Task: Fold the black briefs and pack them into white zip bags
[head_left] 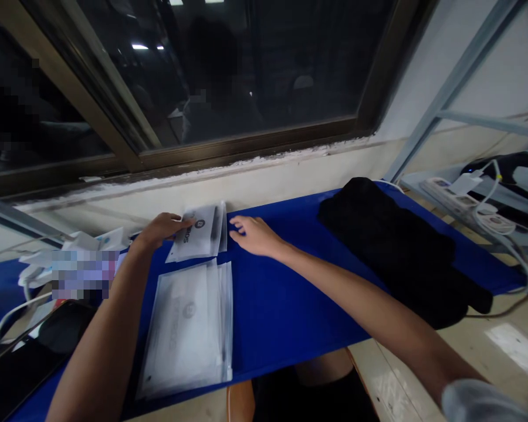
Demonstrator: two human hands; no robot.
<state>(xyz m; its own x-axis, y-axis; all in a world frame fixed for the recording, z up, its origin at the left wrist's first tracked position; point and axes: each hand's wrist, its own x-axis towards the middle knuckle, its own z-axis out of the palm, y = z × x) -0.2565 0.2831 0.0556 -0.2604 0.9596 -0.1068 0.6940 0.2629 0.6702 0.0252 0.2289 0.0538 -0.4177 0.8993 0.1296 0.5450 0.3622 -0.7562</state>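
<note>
The head view is showing a person's two bare hands over a blue table [281, 305]. The far bags [205, 240], cloudy white with a dark round mark, are lying close to the wall [281, 173]. The near bags [176, 346] are lying just in front of them, by the table's front edge. The bags' right edges are not lining up in either pile, so a push from one side could be making a bag slide off the rest. They are looking thin and slick, so a thumb could be slipping, or catching two at once. The left arm is passing close to the near bags, and a low elbow could be knocking them crooked.

The left hand [158, 228] is resting at the left side of the far bags, its thumb pointing right across the top one. Its other fingers are partly hiding, so one cannot tell if it is pinching a bag or only touching it. The right hand [251, 235] is waiting just right of the far bags, not touching them. Its fingers are bending softly around a gap, holding nothing. The right arm is reaching in on a long slant, and a black cloth [378, 246] is lying farther right.
</note>
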